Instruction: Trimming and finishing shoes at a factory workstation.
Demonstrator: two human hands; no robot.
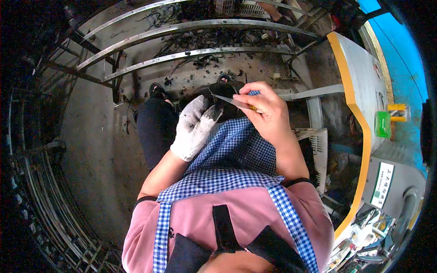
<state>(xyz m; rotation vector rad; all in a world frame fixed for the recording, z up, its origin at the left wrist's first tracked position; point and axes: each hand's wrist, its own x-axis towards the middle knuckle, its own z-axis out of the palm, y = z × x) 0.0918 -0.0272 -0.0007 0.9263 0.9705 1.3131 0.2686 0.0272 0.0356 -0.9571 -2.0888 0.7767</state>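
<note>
My left hand (193, 127) wears a white knit glove with blackened fingertips, its fingers closed on a black piece (210, 96) whose kind I cannot make out against the dark background. My bare right hand (268, 107) grips a slim pointed knife (230, 101) with some yellow at its handle. The blade points left, and its tip lies at the black piece beside the gloved thumb. Both hands are held over my lap, above a blue-and-white checked apron (232, 145).
Metal frame rails (195, 53) run across the far side, with black strips and scraps (205, 38) on the floor. At right stands a yellow-edged table (359, 68) with a green box (383, 124) and a grey machine (393, 170). A white crate (321, 154) sits beneath it.
</note>
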